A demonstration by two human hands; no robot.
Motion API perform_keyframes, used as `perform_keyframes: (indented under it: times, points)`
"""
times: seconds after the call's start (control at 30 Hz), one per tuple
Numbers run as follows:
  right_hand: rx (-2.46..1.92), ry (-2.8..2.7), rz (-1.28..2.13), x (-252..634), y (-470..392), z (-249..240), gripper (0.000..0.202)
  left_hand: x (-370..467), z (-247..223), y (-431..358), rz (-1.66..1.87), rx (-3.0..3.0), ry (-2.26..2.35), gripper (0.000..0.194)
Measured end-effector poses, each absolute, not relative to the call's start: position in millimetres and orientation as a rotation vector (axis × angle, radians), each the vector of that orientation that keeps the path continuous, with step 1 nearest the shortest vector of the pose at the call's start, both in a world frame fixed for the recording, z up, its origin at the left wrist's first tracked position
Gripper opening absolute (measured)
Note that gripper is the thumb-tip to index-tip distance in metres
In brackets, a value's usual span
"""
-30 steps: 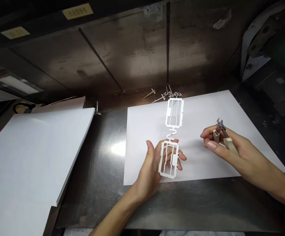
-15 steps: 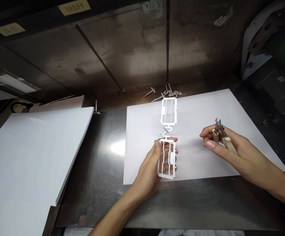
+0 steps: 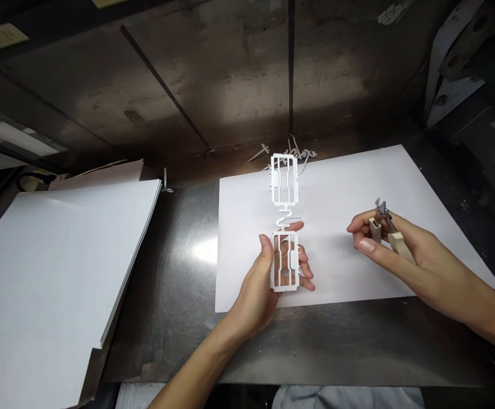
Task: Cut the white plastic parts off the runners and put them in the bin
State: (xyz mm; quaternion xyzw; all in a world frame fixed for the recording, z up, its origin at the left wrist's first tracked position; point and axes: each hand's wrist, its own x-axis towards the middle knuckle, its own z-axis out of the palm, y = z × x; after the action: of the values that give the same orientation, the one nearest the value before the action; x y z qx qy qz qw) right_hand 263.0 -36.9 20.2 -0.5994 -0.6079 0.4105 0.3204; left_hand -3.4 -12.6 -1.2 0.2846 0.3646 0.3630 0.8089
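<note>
My left hand supports a pair of white plastic frames, joined end to end by a thin wavy strip. Its thumb is at the left edge of the nearer frame, and the fingers are spread behind it, showing through the openings. The farther frame sticks out beyond the hand, over the back part of a white paper sheet. To the right, above the same sheet, my right hand holds side cutters with cream handles. Their metal jaws point away from me, apart from the frames.
Several thin sprue scraps lie behind the sheet, near the metal back wall. A stack of white sheets takes up the left side of the metal table. Dark machinery stands at the far right.
The joined frames have shifted slightly left and up in the view. My left thumb has loosened and the fingers have spread behind the nearer frame. My right hand keeps the side cutters nearly still.
</note>
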Motion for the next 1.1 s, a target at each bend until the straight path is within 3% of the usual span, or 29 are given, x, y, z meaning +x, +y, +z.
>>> perform_keyframes:
  times: [0.4, 0.77, 0.93, 1.1]
  points:
    - [-1.499, -1.525, 1.197, 260, -38, 15, 0.026, -4, 2, -14, 0.807, 0.611, 0.732, 0.064]
    - [-1.478, -1.676, 1.206, 262, -40, 25, 0.030, -10, 8, -13, 0.625, 0.944, 0.901, 0.028]
    - [-1.596, -1.860, 1.260, 261, -42, 25, 0.021, -4, 14, -15, 0.678, 1.123, 0.953, 0.018]
    - [-1.725, -1.955, 1.279, 259, -42, 22, 0.030, -7, 14, -16, 0.652, 1.147, 0.965, 0.008]
